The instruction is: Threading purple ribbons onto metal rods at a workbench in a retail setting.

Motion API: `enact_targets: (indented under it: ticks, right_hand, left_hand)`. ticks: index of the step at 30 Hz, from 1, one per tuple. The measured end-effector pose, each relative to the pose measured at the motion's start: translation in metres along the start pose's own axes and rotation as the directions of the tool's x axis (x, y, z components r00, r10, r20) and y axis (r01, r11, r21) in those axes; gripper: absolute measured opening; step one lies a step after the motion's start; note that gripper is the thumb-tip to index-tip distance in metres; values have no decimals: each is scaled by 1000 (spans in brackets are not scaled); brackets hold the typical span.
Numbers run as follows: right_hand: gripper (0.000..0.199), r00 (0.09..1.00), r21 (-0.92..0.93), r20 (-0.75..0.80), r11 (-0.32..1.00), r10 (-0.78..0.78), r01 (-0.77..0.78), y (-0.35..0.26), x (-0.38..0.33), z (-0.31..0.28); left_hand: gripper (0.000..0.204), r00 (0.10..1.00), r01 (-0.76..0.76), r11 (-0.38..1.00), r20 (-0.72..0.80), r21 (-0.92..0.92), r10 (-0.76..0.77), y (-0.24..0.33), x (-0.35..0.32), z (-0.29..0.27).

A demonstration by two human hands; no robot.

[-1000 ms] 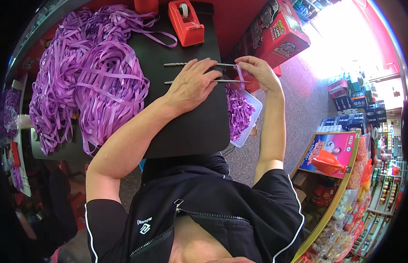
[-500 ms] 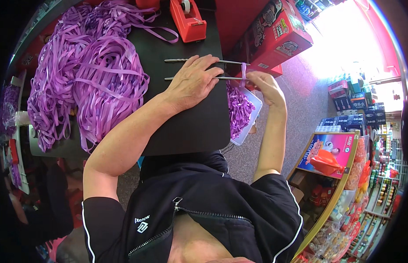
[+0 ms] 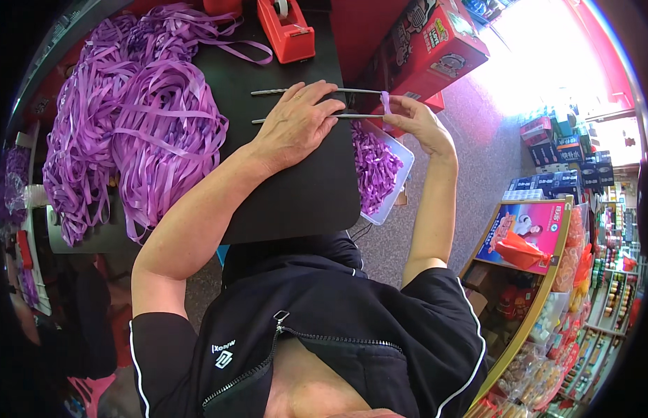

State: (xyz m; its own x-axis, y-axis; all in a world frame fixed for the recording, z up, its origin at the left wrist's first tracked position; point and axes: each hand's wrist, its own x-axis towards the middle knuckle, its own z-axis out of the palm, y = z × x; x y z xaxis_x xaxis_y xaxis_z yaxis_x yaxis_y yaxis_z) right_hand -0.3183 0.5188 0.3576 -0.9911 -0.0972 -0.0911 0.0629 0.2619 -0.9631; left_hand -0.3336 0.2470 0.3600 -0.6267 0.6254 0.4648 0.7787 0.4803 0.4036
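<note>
Two thin metal rods [image 3: 265,92] lie side by side on the black table [image 3: 289,198], their far ends sticking out past its right edge. My left hand [image 3: 299,120] bears down over both rods, fingers bent around them and holding them to the tabletop. A short loop of purple ribbon [image 3: 386,103] spans the two rods near their right-hand ends. My right hand [image 3: 418,124] pinches this ribbon between thumb and fingers, beyond the table edge. Under it hangs a clear plastic bin [image 3: 400,174] holding many short purple ribbon pieces [image 3: 374,167].
A large heap of purple ribbon [image 3: 167,118] covers the table's left part. A red tape dispenser [image 3: 289,35] stands at the back. Behind my right hand is a red carton [image 3: 442,52]. A display shelf [image 3: 522,237] with packaged goods stands on the right, on the speckled floor [image 3: 477,146].
The ribbon loop has slid along the rods toward their right ends, my right hand pinching it there. My left hand keeps its place on the rods. The whole view has shifted slightly.
</note>
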Motion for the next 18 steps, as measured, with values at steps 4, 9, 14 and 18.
enact_targets:
  ticks: [4,9,14,18]
  right_hand:
    - [25,982,69,118,986,146,-155,11,-2,-16]
    - [19,972,256,-137,955,190,-150,26,-18,-26]
    - [31,898,-4,-382,971,221,-240,72,-35,-5]
    - [67,950,-179,-255,956,183,-232,270,-26,11]
  left_hand:
    - [25,1000,-18,1000,12,12,18,2,2,3]
    - [32,994,-102,995,-48,23,103,10,3,-2]
    - [42,971,-228,970,51,-83,233,53,-6,-29]
    - [37,939,-217,895,165,-390,300,117,-13,-51]
